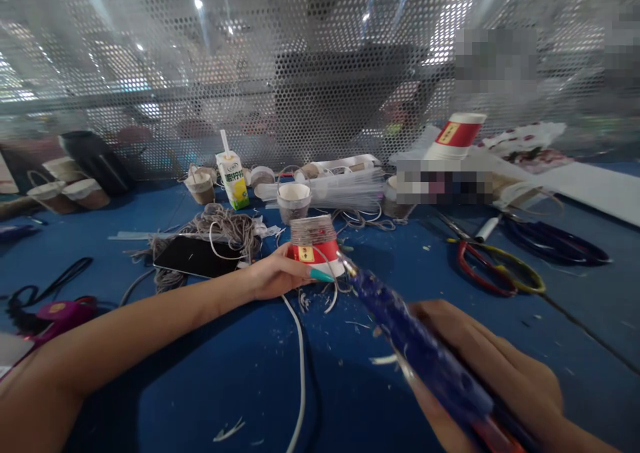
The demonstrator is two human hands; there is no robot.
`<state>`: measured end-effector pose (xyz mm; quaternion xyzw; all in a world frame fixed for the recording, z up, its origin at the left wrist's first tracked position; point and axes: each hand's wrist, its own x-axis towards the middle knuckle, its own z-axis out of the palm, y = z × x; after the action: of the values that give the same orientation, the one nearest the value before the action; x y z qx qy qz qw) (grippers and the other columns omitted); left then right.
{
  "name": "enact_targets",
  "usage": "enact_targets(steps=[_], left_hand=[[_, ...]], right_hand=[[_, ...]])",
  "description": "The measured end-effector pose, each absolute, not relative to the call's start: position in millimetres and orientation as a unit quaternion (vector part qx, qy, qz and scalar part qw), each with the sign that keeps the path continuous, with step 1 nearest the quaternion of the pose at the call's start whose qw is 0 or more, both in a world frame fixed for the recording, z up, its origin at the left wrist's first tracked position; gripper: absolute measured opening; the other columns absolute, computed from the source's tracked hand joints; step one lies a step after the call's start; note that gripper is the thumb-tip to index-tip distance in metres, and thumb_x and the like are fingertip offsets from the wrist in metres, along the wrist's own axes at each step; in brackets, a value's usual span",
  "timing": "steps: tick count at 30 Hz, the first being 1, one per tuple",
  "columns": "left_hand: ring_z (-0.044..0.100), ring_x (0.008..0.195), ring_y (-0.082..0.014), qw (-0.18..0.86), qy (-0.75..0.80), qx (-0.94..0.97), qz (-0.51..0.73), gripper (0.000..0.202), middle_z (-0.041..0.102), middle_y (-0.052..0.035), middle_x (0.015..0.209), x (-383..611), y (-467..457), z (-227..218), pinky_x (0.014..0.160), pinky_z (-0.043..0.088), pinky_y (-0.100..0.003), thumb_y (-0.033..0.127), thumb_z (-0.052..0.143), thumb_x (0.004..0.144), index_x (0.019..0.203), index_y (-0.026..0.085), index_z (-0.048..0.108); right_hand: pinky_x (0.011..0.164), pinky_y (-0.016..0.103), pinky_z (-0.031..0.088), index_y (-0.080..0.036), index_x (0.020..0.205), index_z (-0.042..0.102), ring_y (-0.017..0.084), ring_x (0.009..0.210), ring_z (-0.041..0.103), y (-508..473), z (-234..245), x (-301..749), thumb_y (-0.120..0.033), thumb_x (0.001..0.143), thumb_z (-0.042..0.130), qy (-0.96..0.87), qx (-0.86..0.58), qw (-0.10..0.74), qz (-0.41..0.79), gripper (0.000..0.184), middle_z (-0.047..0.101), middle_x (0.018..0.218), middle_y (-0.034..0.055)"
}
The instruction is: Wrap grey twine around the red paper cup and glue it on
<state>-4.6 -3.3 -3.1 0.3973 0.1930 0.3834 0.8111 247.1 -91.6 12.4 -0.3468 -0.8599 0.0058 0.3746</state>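
Note:
In the middle of the head view my left hand (273,273) is closed around a red and white paper cup (327,251), its thumb with a long teal nail lying along the near side. Grey twine (311,226) is wound in rows about the cup's upper part. My right hand (485,359) grips a blue hot glue gun (410,333) at the lower right. Its nozzle points at the cup's right side, close to it; whether they touch I cannot tell. A white cord (301,359) runs from beneath the cup toward the front edge.
Tangled grey twine (220,226) and a black phone (193,256) lie left of the cup. Behind stand a juice carton (234,183) and a small handled basket (294,203). Scissors (487,273) and a dark blue cable coil (555,239) rest right. A perforated metal screen (225,106) closes the back.

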Motion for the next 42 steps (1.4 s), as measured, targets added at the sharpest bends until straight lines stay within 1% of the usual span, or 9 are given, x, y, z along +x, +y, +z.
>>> enact_targets(steps=[4,8,13,16,20,23,30,36,42], left_hand=[[0.068,0.084,-0.0159,0.814,0.195,0.383,0.391,0.050,0.074,-0.0039,0.090,-3,-4,-1,0.086,0.046,-0.030,0.008,0.078,0.053,0.102,0.014,0.068],[0.068,0.089,-0.0181,0.818,0.198,0.370,0.395,0.050,0.074,-0.0047,0.092,-3,-3,-1,0.090,0.046,-0.033,0.006,0.078,0.053,0.102,0.014,0.068],[0.068,0.091,-0.0194,0.818,0.207,0.363,0.397,0.051,0.074,-0.0056,0.094,-3,-2,-2,0.092,0.046,-0.034,0.006,0.078,0.052,0.102,0.014,0.068],[0.068,0.089,-0.0193,0.815,0.205,0.369,0.397,0.050,0.073,-0.0057,0.092,-3,-2,-2,0.092,0.045,-0.035,0.006,0.077,0.053,0.102,0.014,0.067],[0.068,0.089,-0.0191,0.818,0.197,0.373,0.392,0.041,0.073,-0.0054,0.092,-3,-3,-2,0.096,0.043,-0.037,0.004,0.074,0.058,0.097,0.014,0.066],[0.068,0.091,-0.0190,0.818,0.191,0.374,0.394,0.041,0.073,-0.0051,0.092,-3,-4,-2,0.096,0.043,-0.036,0.004,0.073,0.058,0.097,0.013,0.067],[0.068,0.088,-0.0172,0.815,0.204,0.367,0.399,0.048,0.074,-0.0041,0.091,-2,-4,-1,0.092,0.045,-0.034,0.004,0.076,0.053,0.100,0.013,0.067],[0.068,0.089,-0.0183,0.814,0.202,0.367,0.402,0.049,0.074,-0.0052,0.092,-2,-5,-1,0.092,0.045,-0.036,0.004,0.075,0.053,0.101,0.013,0.067],[0.069,0.082,-0.0166,0.809,0.212,0.376,0.398,0.046,0.074,-0.0043,0.087,-2,-5,0,0.084,0.048,-0.030,0.005,0.078,0.053,0.097,0.013,0.068]], right_hand=[[0.058,0.029,0.054,-0.023,0.111,0.048,0.020,0.073,0.068,-89,24,238,-0.020,0.078,0.054,-0.871,-0.286,0.399,-0.021,0.034,0.067,0.089,0.0061],[0.043,0.026,0.046,-0.024,0.083,0.053,0.012,0.045,0.055,-65,29,234,-0.020,0.083,0.055,-0.816,-0.364,0.442,0.079,0.005,0.057,0.065,-0.0018],[0.038,0.028,0.047,-0.025,0.082,0.052,0.015,0.038,0.054,-61,29,234,-0.028,0.084,0.059,-0.759,-0.421,0.448,0.215,0.008,0.051,0.048,-0.0066],[0.036,0.025,0.045,-0.025,0.076,0.050,0.011,0.037,0.053,-80,34,229,-0.021,0.082,0.058,-0.777,-0.405,0.457,0.150,0.011,0.056,0.058,-0.0042],[0.044,0.025,0.050,-0.025,0.094,0.051,0.013,0.048,0.060,-100,41,223,-0.017,0.082,0.051,-0.808,-0.338,0.481,0.050,0.014,0.061,0.071,0.0001],[0.047,0.025,0.051,-0.024,0.094,0.051,0.015,0.057,0.064,-94,40,223,-0.016,0.081,0.052,-0.837,-0.329,0.433,0.056,0.015,0.062,0.078,0.0022],[0.045,0.023,0.044,-0.022,0.077,0.052,0.008,0.046,0.051,-67,29,223,-0.016,0.082,0.056,-0.799,-0.375,0.467,0.058,0.009,0.051,0.064,-0.0039],[0.050,0.026,0.045,-0.023,0.081,0.053,0.010,0.050,0.051,-75,29,222,-0.020,0.084,0.053,-0.799,-0.364,0.479,0.028,0.005,0.053,0.067,-0.0018],[0.051,0.027,0.043,-0.022,0.084,0.054,0.011,0.053,0.053,-71,30,226,-0.016,0.082,0.053,-0.832,-0.323,0.450,0.004,0.007,0.055,0.071,0.0000]])
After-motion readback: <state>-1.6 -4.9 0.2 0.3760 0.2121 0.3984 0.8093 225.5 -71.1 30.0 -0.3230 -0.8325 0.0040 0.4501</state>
